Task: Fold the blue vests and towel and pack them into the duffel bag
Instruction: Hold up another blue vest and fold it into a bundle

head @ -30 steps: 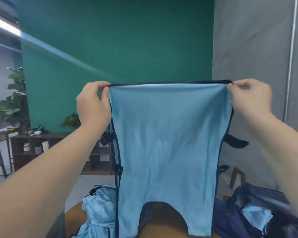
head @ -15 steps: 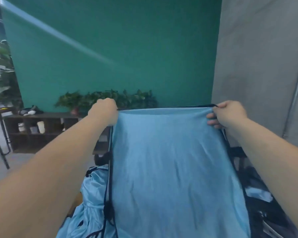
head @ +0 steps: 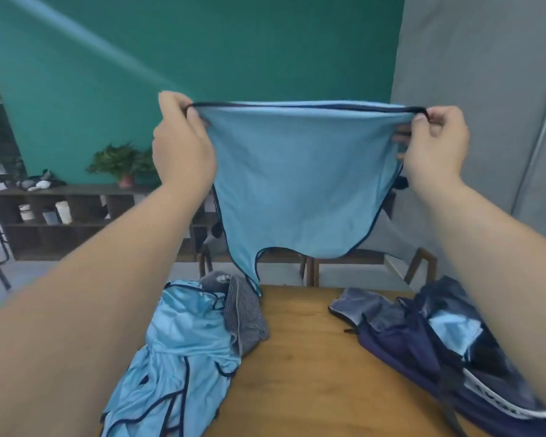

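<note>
I hold a light blue vest [head: 300, 184] with dark piping stretched out in the air above the wooden table [head: 309, 367]. My left hand [head: 183, 143] grips its top left corner and my right hand [head: 435, 143] pinches the top right corner. The vest hangs with its lower tip near the table's far edge. More crumpled blue vests [head: 177, 351] lie on the table's left, with a grey striped towel [head: 243, 313] beside them. The open navy duffel bag [head: 429, 345] lies at the right, with a piece of blue cloth inside.
Wooden chairs [head: 423, 266] stand behind the table's far edge. A low dark shelf [head: 76, 216] with cups and a potted plant [head: 120, 162] runs along the green wall at the left. A grey curtain hangs at the right.
The vest has been lifted off the table and swung up and away from me, held higher now. The table, the towel and the bag have come into view beneath it.
</note>
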Demonstrator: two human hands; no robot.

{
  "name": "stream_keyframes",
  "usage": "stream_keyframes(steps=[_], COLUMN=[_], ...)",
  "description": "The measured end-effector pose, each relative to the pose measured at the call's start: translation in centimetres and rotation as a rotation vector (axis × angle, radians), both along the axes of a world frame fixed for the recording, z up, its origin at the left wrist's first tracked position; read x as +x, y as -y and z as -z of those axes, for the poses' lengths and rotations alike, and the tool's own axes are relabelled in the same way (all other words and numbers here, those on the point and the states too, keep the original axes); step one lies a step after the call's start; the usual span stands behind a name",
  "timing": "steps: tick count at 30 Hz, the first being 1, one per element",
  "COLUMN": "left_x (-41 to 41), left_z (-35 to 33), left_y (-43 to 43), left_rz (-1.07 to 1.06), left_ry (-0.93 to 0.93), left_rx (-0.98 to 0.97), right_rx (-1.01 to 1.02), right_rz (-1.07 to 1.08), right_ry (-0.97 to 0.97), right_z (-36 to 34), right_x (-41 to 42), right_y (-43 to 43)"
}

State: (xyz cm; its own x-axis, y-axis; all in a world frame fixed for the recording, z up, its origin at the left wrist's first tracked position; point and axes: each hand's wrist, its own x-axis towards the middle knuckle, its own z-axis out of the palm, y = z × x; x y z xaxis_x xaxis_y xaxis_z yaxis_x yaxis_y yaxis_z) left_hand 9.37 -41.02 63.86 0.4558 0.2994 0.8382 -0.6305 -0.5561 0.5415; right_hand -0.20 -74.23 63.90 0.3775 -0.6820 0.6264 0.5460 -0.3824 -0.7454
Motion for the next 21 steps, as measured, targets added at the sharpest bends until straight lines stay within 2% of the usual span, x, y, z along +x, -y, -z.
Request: stream_keyframes(steps=[5, 8, 10, 12, 14, 17, 21], left_x=[-5.2, -9.1, -10.7, -11.9, -12.7, -13.2, -12.9], left_z=[11.5, 22.1, 29.1, 34.8, 38.2, 40.1, 40.4], left_y=[0.6, 0.4, -0.3, -1.3, -2.3, -3.4, -3.4], left_rz=[0.144, 0.239, 0.239, 0.170, 0.155, 0.216, 0.193], left_ry=[-0.004, -0.198, -0.414, -0.587, -0.683, -0.704, -0.655], left_rx=[-0.130, -0.162, -0.076, 0.156, 0.315, 0.381, 0.500], right_rx=[0.114, 0.140, 0.100, -0.020, -0.170, -0.369, -0.617], right_rz=[0.047, 0.123, 0.144, 0.139, 0.134, 0.163, 0.252], right_ry=[-0.065, -0.226, -0.401, -0.644, -0.844, -0.931, -1.048], right_z=[10.4, 20.8, 27.9, 33.7, 37.6, 39.8, 41.1], right_x=[-3.4, -6.6, -8.8, -10.7, -12.1, -13.1, -13.0], right_y=[-2.2, -3.8, -4.6, -4.9, -4.6, -3.7, -2.7])
